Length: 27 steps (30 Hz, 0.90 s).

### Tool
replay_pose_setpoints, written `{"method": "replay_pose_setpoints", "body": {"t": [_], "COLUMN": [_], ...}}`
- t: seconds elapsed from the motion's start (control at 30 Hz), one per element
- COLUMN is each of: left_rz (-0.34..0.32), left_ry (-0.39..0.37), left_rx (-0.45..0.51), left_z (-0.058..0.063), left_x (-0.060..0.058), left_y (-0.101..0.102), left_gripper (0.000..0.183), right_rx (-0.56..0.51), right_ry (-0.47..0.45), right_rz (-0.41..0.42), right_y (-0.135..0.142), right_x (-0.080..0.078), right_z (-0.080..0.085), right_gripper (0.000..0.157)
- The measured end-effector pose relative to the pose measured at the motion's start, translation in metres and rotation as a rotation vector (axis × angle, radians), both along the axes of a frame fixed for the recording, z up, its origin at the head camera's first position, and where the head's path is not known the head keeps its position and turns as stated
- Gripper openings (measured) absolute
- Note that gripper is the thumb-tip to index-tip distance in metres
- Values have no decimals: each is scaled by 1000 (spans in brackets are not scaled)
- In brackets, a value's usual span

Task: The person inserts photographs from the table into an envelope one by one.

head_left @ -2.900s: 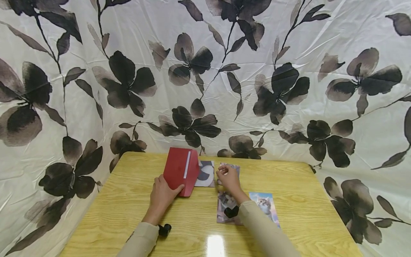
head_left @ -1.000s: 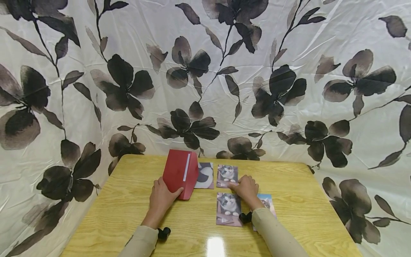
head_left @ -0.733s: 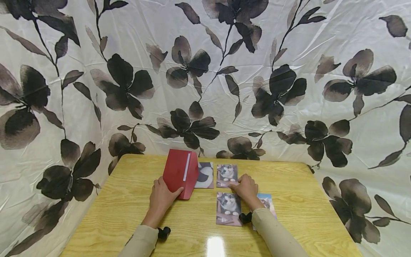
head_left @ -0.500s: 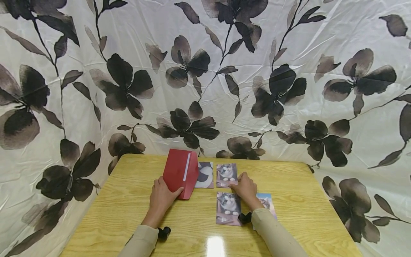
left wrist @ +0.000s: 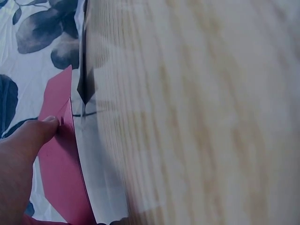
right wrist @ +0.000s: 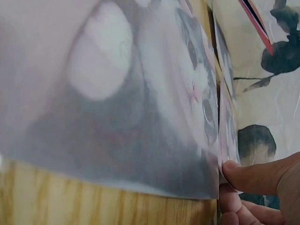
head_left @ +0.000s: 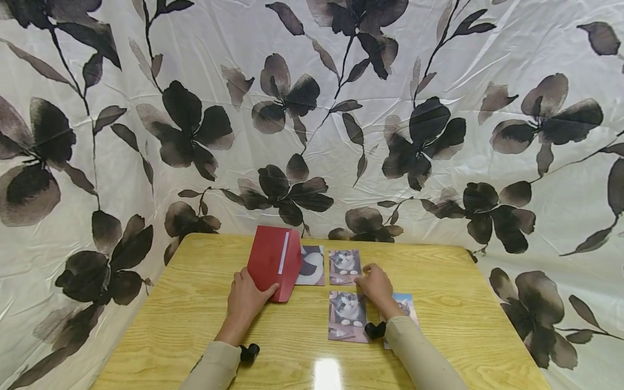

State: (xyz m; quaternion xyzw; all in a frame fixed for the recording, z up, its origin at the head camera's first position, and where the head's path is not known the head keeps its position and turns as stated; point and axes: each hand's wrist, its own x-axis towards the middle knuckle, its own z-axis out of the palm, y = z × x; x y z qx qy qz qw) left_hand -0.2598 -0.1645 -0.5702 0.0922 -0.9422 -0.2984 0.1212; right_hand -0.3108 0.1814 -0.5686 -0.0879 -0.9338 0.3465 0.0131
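Note:
My left hand (head_left: 246, 297) grips the near edge of a red envelope (head_left: 269, 254), its thumb lying on top. The envelope has a pale strip along its flap and hides part of a grey-and-white picture card (head_left: 313, 265). In the left wrist view the envelope (left wrist: 61, 154) slants above the table. My right hand (head_left: 376, 288) is at the near right corner of the far cat picture card (head_left: 343, 265). In the right wrist view, thumb and fingers pinch that card's edge (right wrist: 226, 140). Nearer me lies another cat picture card (head_left: 347, 319).
A blue-and-pink kitten card (head_left: 407, 304) lies partly under the right forearm. The wooden table (head_left: 195, 281) ends at a floral cloth (head_left: 292, 135) behind and at the sides. Light glares on the table's near part.
The right hand has moved from above the far cat card to its near right corner, uncovering both cat cards. The left hand still holds the envelope in place.

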Motion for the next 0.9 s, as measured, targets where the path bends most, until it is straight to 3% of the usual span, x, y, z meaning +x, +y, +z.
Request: {"method": "replay_pose_setpoints", "body": {"t": [0.2, 0.43, 0.9], "left_rz": [4, 8, 8], "left_ry": [-14, -18, -38], "left_rx": [3, 2, 12], "left_z": [0, -1, 0], "left_x": [1, 0, -2], "left_y": [0, 0, 0], "left_gripper": [101, 102, 101], "right_rx": [-59, -176, -359], "right_ry": [-18, -31, 56], "right_rz": [15, 18, 50], "right_y": [6, 12, 11], "right_x": [0, -2, -5], "right_z": [3, 8, 16], "right_gripper": [28, 19, 17]}}
